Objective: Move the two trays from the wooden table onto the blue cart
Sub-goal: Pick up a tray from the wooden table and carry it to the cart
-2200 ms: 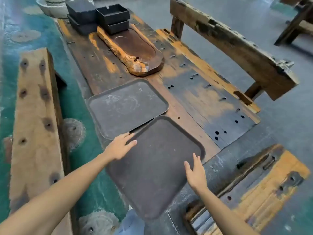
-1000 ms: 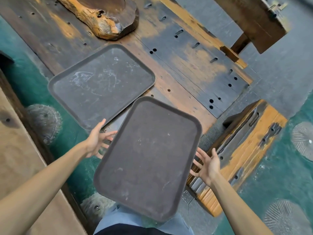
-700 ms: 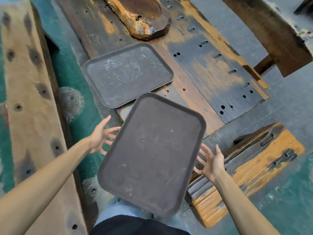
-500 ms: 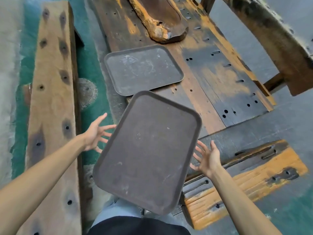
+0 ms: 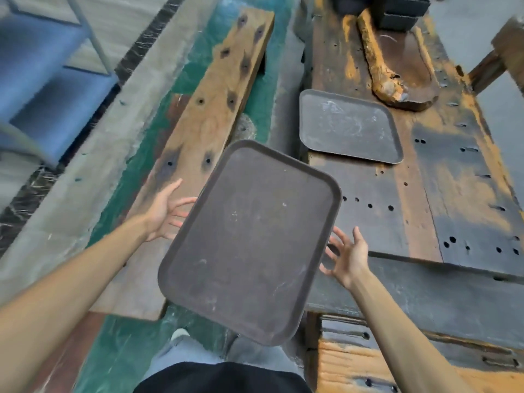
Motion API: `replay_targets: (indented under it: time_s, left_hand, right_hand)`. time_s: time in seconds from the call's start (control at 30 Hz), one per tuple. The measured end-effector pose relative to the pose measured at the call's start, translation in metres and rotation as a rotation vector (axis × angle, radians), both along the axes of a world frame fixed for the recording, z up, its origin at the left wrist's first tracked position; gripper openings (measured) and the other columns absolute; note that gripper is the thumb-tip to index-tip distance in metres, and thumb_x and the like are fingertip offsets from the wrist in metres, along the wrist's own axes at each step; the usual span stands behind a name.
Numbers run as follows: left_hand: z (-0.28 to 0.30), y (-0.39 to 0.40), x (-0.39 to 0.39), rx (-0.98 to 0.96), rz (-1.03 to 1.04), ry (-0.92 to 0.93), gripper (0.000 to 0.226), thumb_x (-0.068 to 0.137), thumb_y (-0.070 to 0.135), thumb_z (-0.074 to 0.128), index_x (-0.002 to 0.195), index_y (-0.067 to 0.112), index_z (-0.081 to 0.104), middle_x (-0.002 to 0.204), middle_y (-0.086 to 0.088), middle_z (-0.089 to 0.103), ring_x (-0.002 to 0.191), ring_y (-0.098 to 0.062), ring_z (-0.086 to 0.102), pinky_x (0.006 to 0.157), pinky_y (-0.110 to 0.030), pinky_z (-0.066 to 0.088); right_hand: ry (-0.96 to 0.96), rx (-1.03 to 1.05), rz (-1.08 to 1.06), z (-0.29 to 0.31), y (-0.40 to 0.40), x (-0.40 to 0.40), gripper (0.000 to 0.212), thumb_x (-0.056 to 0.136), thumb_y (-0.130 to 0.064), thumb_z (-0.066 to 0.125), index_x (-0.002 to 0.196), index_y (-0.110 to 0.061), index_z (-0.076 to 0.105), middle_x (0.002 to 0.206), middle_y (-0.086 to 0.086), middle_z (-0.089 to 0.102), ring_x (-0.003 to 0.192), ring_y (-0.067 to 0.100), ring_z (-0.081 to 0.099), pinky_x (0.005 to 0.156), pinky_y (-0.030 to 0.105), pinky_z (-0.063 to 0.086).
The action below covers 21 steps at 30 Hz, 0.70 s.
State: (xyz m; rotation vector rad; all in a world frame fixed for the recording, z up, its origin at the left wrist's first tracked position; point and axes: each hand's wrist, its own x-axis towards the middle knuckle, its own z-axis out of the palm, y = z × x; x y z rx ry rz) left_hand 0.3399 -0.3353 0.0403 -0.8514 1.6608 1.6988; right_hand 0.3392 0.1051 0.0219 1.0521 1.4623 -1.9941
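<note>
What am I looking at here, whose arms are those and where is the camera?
The camera sits on a person's head, looking down, so the two bare arms are their own. There is no machine. The left hand and right hand carry a dark brown rectangular plastic tray by its long edges, fingers spread under it, lifted clear of the worn wooden table. A second, grey rectangular tray lies on that table, beside a rough carved wooden slab. The blurred blue shelves at upper left are probably the blue cart.
</note>
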Motion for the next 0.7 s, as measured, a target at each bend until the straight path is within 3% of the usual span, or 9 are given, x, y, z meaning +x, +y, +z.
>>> replay_targets:
  time_s: [0.13,0.27,0.5,0.57,0.7]
  left_hand:
    - [0.000,-0.072,0.073,0.037,0.170,0.010,0.085,0.065,0.093,0.037,0.123,0.039,0.069,0.131,-0.012,0.066,0.089,-0.026,0.055,0.077,-0.040,0.037]
    - [0.005,-0.148,0.156,0.044,0.284,0.031,0.082,0.074,0.089,0.032,0.127,0.036,0.065,0.110,-0.010,0.060,0.060,-0.019,0.048,0.062,-0.032,0.034]
    - [0.027,-0.286,0.294,0.057,0.468,0.075,0.086,0.074,0.085,0.037,0.133,0.029,0.063,0.118,-0.009,0.057,0.069,-0.020,0.047,0.068,-0.036,0.032]
    - [0.037,-0.322,0.324,0.055,0.519,0.090,0.084,0.073,0.083,0.041,0.130,0.027,0.066,0.111,-0.009,0.053,0.068,-0.020,0.047,0.062,-0.033,0.029]
    - [0.050,-0.380,0.372,-0.005,0.598,0.091,0.079,0.074,0.081,0.042,0.128,0.029,0.067,0.098,-0.004,0.052,0.059,-0.018,0.055,0.059,-0.032,0.031]
  right_hand:
    - [0.031,-0.006,0.131,0.000,-0.075,0.015,0.063,0.096,-0.072,0.025,0.118,-0.033,0.070,0.111,-0.007,0.071,0.109,0.018,0.060,0.084,0.048,0.041]
    - [0.060,-0.005,0.248,0.005,-0.165,0.046,0.064,0.095,-0.074,0.027,0.117,-0.033,0.071,0.120,-0.005,0.070,0.114,0.018,0.060,0.089,0.050,0.039]
    - [0.060,0.015,0.391,0.009,-0.332,0.117,0.062,0.094,-0.070,0.032,0.124,-0.028,0.067,0.117,-0.002,0.058,0.102,0.019,0.055,0.082,0.046,0.039]
    - [0.060,-0.003,0.432,0.012,-0.377,0.130,0.062,0.094,-0.070,0.032,0.125,-0.029,0.067,0.115,-0.003,0.059,0.104,0.018,0.056,0.086,0.048,0.039]
    - [0.062,-0.047,0.501,0.021,-0.458,0.147,0.052,0.096,-0.068,0.032,0.109,-0.032,0.067,0.103,-0.006,0.059,0.095,0.016,0.057,0.083,0.044,0.039]
